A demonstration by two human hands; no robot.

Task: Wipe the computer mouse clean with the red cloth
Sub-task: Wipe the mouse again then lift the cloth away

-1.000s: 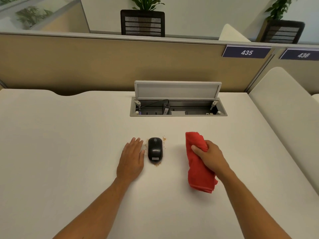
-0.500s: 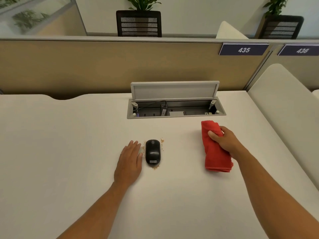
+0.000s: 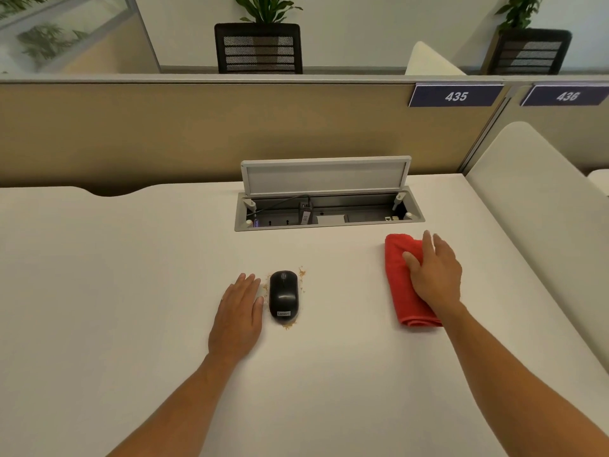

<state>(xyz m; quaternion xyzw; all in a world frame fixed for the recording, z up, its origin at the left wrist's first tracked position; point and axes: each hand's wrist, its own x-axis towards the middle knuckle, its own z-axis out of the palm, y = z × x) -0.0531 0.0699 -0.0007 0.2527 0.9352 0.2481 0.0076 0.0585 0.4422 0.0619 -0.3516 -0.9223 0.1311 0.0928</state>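
A black computer mouse (image 3: 283,294) lies on the white desk (image 3: 131,275) with brown crumbs (image 3: 302,272) scattered around it. My left hand (image 3: 239,313) lies flat on the desk just left of the mouse, thumb close to its side. The folded red cloth (image 3: 397,275) lies on the desk to the right, well apart from the mouse. My right hand (image 3: 433,272) rests on top of the cloth with fingers stretched out and covers its right half.
An open cable box (image 3: 329,211) with a raised grey lid is sunk into the desk behind the mouse. A tan partition (image 3: 197,133) runs along the back. A white divider (image 3: 540,206) bounds the desk on the right.
My right hand carried the red cloth to the right and away from the mouse, set it on the desk and loosened its grip, fingers now stretched out. The left hand stayed beside the mouse.
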